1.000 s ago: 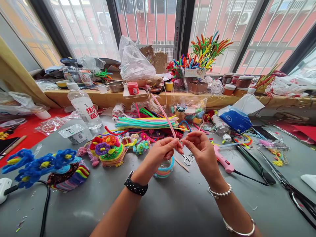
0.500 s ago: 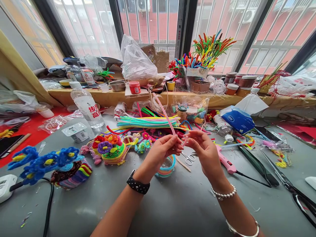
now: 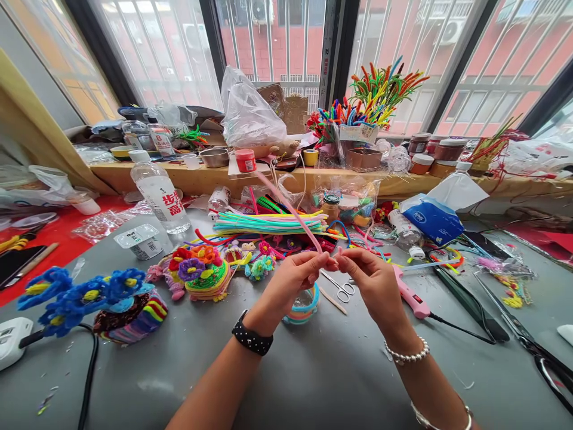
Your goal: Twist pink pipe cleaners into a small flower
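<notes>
A pink pipe cleaner (image 3: 293, 209) slants up and to the left from my fingers. My left hand (image 3: 301, 276) is closed on it in a pinch near its lower end. Fingertips of my right hand (image 3: 369, 278) pinch the pipe cleaner's short end, close against the left fingertips; that end is mostly hidden. Below the hands stands a small round jar ringed with blue and orange pipe cleaner (image 3: 303, 310), partly covered by my left hand. Small scissors (image 3: 344, 290) and a flat wooden stick (image 3: 333, 300) lie just behind it on the grey table.
A bundle of pastel pipe cleaners (image 3: 268, 222) lies behind the hands. To the right are a pink glue gun (image 3: 414, 295) and large scissors (image 3: 523, 340). Leftward stand a flower-topped pot (image 3: 203, 280), a striped pot with blue flowers (image 3: 134, 319) and a water bottle (image 3: 161, 197).
The pink pipe cleaner has swung further left and lower. My right fingers have closed in against the left ones, and the small pink loop between them is now mostly hidden.
</notes>
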`<state>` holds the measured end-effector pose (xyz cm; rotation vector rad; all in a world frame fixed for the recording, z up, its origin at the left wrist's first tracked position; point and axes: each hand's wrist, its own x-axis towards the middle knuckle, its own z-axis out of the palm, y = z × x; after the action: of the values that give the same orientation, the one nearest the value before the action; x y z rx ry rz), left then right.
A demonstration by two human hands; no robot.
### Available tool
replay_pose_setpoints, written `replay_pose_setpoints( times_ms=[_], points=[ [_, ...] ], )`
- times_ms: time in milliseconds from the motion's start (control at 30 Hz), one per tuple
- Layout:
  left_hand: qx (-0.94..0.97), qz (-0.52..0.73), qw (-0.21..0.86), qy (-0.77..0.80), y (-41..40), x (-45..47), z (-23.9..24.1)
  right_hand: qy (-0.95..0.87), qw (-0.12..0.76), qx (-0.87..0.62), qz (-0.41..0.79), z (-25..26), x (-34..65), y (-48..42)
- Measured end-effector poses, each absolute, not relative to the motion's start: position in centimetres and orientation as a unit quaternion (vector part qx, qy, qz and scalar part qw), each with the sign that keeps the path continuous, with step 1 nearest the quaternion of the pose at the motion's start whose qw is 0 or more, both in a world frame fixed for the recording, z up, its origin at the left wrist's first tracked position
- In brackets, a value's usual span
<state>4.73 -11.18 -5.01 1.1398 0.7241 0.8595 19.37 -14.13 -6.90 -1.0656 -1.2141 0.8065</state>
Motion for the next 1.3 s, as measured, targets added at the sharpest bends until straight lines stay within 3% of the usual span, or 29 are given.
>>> replay_pose_setpoints(
  times_ms=[267,567,1000,1300],
  points=[
    [0.546,0.337,0.686,0.343,-10.9,4.2,-4.7,-0.704,0.548,-0.446,0.068,-6.2,19.6,-14.6],
    [0.555,0.353,0.647,0.386,-11.0,4.8,-5.0,-0.752,0.493,-0.432,-0.069,-7.3,19.3,-14.3],
    [0.514,0.362,0.687,0.365,-10.8,4.4,-5.0,-0.719,0.527,-0.453,-0.027,-7.1,18.9,-14.5],
    [0.495,0.484,0.611,0.385,-11.1,5.4,-5.5,-0.638,0.579,-0.501,0.081,-7.4,18.5,-14.5]
  ],
)
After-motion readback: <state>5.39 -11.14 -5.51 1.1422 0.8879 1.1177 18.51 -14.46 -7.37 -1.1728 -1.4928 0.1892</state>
